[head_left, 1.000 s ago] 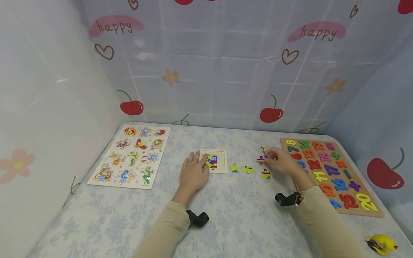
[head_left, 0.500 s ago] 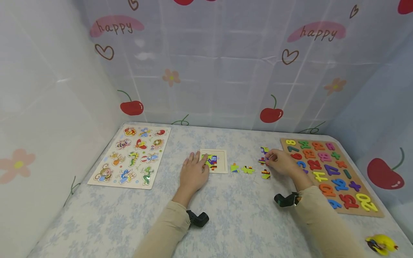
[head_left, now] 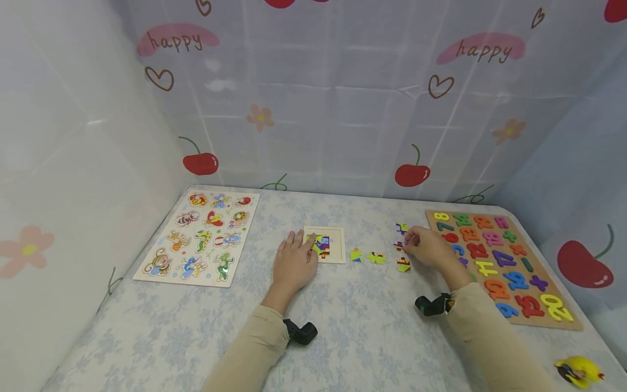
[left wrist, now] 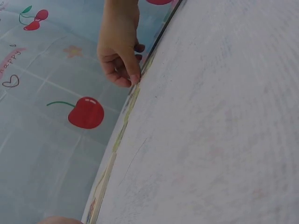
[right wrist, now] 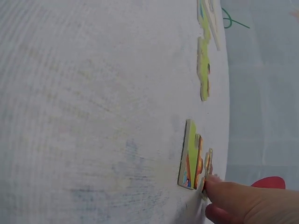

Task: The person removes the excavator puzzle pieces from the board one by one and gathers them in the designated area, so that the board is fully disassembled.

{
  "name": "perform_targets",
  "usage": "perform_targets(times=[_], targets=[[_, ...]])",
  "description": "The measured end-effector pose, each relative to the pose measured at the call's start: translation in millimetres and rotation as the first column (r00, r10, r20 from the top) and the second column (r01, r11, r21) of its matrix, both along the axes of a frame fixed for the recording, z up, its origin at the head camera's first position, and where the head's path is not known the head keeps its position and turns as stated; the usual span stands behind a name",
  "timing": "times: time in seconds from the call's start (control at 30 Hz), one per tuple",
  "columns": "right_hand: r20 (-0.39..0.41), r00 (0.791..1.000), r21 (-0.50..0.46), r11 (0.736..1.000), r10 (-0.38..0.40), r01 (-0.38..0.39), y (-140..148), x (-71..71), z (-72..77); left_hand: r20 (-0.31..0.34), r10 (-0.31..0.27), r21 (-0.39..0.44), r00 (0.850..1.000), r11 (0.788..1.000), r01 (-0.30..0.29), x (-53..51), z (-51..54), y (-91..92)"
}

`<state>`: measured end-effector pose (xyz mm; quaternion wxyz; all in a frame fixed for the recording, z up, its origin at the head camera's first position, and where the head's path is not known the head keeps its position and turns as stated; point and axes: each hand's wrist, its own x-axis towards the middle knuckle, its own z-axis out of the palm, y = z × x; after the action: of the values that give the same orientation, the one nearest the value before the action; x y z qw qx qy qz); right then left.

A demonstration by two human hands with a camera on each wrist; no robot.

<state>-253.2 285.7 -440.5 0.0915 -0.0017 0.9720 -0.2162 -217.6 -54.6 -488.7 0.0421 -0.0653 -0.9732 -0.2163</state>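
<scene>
My left hand [head_left: 294, 264] lies with extended fingers over the left edge of a small square wooden puzzle tray [head_left: 338, 231]. Several joined pieces with a purple and yellow-green picture [head_left: 324, 246] fill part of the tray; the hand covers some of its left side. To the right, my right hand [head_left: 427, 247] pinches a purple and red puzzle piece [head_left: 398, 246] between thumb and fingertips. In the right wrist view, the thumb [right wrist: 219, 186] presses this piece [right wrist: 209, 161] low over the cloth, close behind a yellow-green and orange piece [right wrist: 190, 158].
Loose puzzle pieces surround the right hand: one purple-yellow [head_left: 401, 228], one orange-striped [head_left: 404, 265], and two yellow-green, one [head_left: 376, 257] beside the other [head_left: 356, 254]. An insect picture board [head_left: 196, 239] lies left, a number board [head_left: 534, 321] right. A yellow toy [head_left: 579, 371] sits front right.
My right hand has shifted slightly right and toward me with the purple and red puzzle piece, uncovering more of the purple-yellow piece behind. My left hand has stayed put.
</scene>
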Motion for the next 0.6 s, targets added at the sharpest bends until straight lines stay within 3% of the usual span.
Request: perform_targets(times=[0.27, 0.6], targets=[[-0.036, 0.999, 0.012, 1.000, -0.022, 0.023, -7.2, 4.7, 2.6, -0.008, -0.004, 0.004, 1.000, 1.000, 0.004, -0.1, -1.3, 0.0], [-0.109, 0.991, -0.076, 0.994, 0.071, -0.080, -58.3, 5.9, 15.3, 0.011, 0.002, 0.005, 1.000, 1.000, -0.003, 1.3, 1.8, 0.4]])
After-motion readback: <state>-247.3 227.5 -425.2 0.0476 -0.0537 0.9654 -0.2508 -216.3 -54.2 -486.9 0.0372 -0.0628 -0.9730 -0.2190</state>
